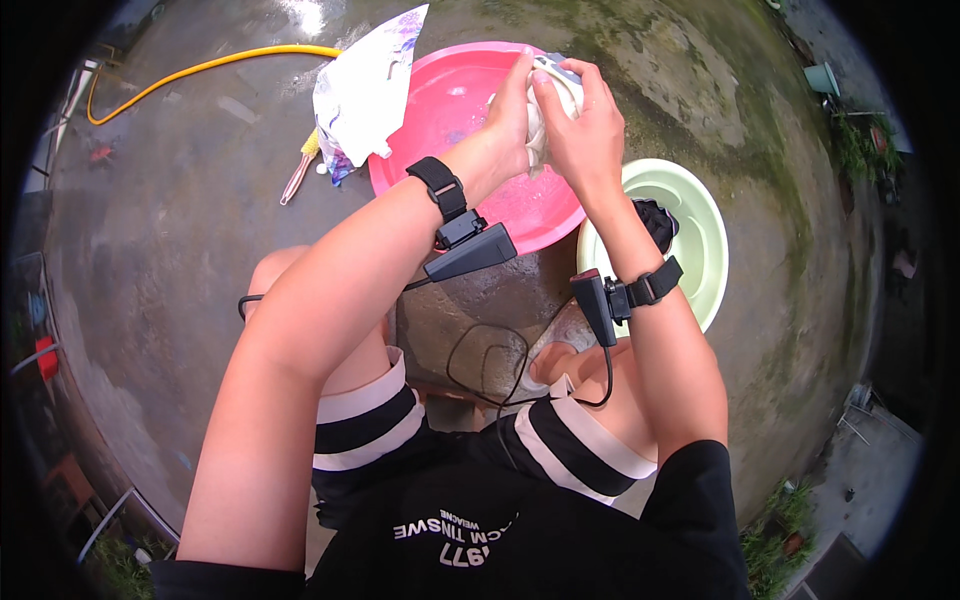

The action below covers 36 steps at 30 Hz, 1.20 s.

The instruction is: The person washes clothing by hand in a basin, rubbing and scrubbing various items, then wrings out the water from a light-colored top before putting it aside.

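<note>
Both of my hands are raised over the pink plastic basin (525, 225), pressed around a bunched wet white-and-grey cloth (537, 139). My left hand (513, 112) is on the cloth's left side, thumb up. On the right side, my right hand (589, 120) has its fingers curled over the top of the cloth. Shallow liquid with a few bubbles shows in the basin. A pale green basin (715, 255) stands to the lower right, under my right forearm, with a dark bunched cloth (655, 223) in it.
At the pink basin's left edge rests a white and purple plastic bag (367, 90). A brush (300, 169) with a striped handle lies beside it. A yellow hose (217, 61) runs across the wet concrete. A black cable (450, 360) loops between my legs.
</note>
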Each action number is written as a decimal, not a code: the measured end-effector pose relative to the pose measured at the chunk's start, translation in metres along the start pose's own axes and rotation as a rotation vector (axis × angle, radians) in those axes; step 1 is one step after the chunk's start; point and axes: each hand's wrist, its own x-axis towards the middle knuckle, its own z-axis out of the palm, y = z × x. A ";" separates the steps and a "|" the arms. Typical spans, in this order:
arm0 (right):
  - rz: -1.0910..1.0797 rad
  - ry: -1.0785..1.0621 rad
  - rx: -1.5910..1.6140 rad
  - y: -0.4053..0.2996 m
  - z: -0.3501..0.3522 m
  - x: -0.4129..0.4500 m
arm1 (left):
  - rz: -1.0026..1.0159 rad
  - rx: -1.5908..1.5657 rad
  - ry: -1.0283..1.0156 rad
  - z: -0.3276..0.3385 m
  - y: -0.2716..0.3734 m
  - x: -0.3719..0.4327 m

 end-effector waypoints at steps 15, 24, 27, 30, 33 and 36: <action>0.500 -0.153 0.393 0.052 -0.003 0.013 | 0.240 0.380 0.175 0.020 0.010 -0.021; 0.641 -0.424 0.892 0.048 -0.015 0.003 | 0.359 0.731 0.111 -0.009 0.030 -0.018; 0.561 -0.169 0.613 0.067 -0.013 0.008 | 0.169 0.904 0.095 -0.017 0.037 -0.023; 0.491 -0.146 0.467 0.072 -0.010 0.005 | -0.007 1.033 0.124 -0.026 0.040 -0.024; 0.392 -0.230 0.338 0.084 -0.002 0.001 | 0.092 1.563 0.186 -0.044 0.038 -0.026; 0.398 -0.334 0.126 0.103 0.008 -0.007 | 0.239 2.074 0.197 -0.040 0.048 -0.034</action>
